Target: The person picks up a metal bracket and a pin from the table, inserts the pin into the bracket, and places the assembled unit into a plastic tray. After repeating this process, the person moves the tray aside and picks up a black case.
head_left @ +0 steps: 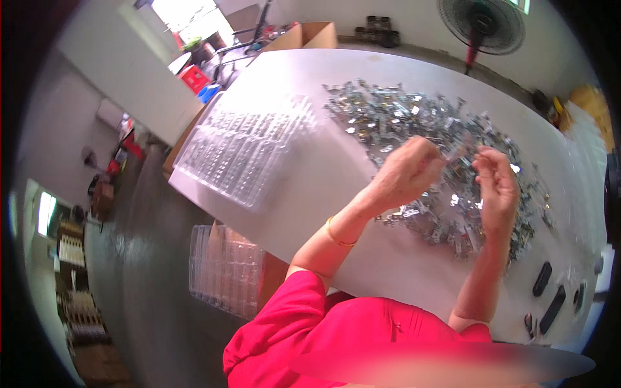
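A wide heap of small silvery metal parts (394, 110), some with a brassy tint, is spread over the white table (310, 220). My left hand (409, 173) is over the heap's near left side, its fingers closed in a pinch. Facing it, my right hand (498, 187) is raised over the right part of the heap with thumb and fingers curled together. The gap between my fingertips is blurred and glinting. What each hand pinches is too small to make out.
Clear plastic trays (239, 149) with rows of pockets lie stacked on the table's left. More trays (223, 275) stand by a cardboard box below the left edge. Black tools (552, 309) and scissors (530, 326) lie near right. A fan (482, 26) stands beyond the table.
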A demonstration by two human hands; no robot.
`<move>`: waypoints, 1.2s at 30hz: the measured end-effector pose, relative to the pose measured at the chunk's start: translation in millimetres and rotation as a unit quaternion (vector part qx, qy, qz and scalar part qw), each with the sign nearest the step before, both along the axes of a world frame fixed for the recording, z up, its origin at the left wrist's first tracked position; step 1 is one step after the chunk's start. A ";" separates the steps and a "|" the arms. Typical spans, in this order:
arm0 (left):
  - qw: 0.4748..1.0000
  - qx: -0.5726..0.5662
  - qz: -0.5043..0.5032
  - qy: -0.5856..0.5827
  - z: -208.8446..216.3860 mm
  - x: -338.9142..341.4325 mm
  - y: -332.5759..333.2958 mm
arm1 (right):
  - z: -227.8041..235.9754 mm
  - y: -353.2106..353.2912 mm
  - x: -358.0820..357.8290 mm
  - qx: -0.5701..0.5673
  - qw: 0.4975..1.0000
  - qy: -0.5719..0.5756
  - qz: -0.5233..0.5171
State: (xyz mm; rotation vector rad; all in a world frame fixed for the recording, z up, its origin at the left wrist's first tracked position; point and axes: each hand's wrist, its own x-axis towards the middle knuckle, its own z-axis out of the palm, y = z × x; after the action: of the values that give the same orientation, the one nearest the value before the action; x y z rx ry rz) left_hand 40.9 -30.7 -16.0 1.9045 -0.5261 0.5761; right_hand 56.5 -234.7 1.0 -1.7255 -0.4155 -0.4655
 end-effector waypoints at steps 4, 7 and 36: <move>0.985 -0.049 -0.115 0.122 0.4 -5.9 3.9 | 5.6 1.3 -2.4 0.094 0.988 0.052 0.112; 0.964 -0.074 -0.157 0.200 13.3 -14.9 5.0 | 5.6 1.8 -3.8 0.097 0.981 0.089 0.145; 0.856 0.057 0.503 0.107 30.5 -101.8 349.0 | -96.2 174.1 -144.5 -0.157 0.847 -0.079 0.502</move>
State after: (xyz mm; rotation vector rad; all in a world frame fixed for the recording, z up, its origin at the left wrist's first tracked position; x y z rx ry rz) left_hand -60.8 318.4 14.5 2.2411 0.6713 0.9753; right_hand -88.0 -60.6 -95.2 -1.5142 -1.4783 0.2533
